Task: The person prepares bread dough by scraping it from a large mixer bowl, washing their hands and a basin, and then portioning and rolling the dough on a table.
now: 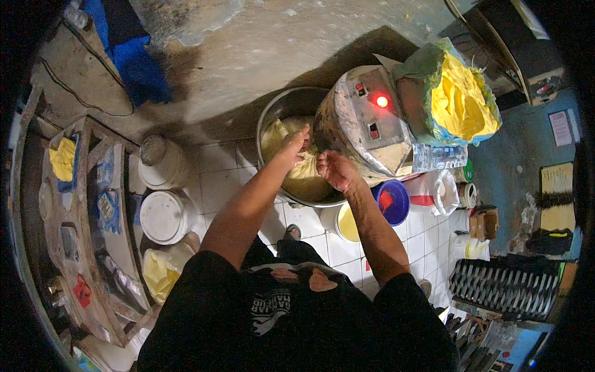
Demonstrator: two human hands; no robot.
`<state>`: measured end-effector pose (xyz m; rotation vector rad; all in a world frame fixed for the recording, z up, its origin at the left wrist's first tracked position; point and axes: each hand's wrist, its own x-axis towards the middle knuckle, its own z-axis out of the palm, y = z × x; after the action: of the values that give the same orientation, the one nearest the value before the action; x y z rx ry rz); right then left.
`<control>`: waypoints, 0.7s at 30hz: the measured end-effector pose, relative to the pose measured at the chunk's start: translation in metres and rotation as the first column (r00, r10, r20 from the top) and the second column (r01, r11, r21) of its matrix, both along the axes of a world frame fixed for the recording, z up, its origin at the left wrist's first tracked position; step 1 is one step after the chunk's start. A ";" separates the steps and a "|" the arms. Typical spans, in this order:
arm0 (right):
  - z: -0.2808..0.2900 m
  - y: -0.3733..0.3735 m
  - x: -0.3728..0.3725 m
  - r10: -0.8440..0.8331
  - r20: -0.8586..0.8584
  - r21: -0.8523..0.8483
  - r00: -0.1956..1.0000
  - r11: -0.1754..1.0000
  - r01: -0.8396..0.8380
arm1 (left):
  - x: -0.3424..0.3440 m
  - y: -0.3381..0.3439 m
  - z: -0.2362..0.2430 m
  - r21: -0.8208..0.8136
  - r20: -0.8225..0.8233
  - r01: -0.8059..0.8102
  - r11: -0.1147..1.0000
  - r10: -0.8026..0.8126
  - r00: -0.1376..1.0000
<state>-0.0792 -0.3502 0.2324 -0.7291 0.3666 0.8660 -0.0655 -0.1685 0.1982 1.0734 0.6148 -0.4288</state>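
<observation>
White lidded bucket [166, 217], left. Next right, metal bowl [282, 106]; its high wall presumably keeps the pale dough [305, 168] contained. From my feed I log: left hand [295, 147] over the dough, fingers loosely spread; right hand [339, 171] at its right edge, fingers curled, pinch cannot be confirmed. Farther right, machine [361, 115] overlaps the bowl, likely for reach.

R pt of bowl [270, 111] out of sight behind mixer head [362, 121], grip of R fingers [323, 163] on dough [304, 168] unclear
</observation>
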 end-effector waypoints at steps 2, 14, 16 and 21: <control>0.015 -0.004 -0.004 0.062 0.045 -0.099 0.997 0.993 -0.057 | -0.006 0.008 0.004 -0.016 0.028 0.114 0.993 -0.113 0.993; 0.099 -0.030 -0.013 0.510 0.441 -0.711 0.739 0.701 -0.059 | -0.025 -0.027 0.026 0.194 0.060 0.201 0.960 -0.216 0.975; 0.099 -0.036 -0.008 0.546 0.477 -0.739 0.688 0.673 -0.021 | -0.041 -0.040 0.033 -0.009 0.064 0.212 0.977 -0.211 0.976; 0.107 -0.039 -0.001 0.619 0.607 -0.756 0.498 0.643 0.123 | -0.058 -0.049 0.037 -0.260 0.206 0.210 0.943 -0.158 0.966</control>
<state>-0.0798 -0.3894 0.3392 -1.9407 -0.3717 0.5215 -0.1239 -0.2180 0.2351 0.8888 0.2796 -0.5561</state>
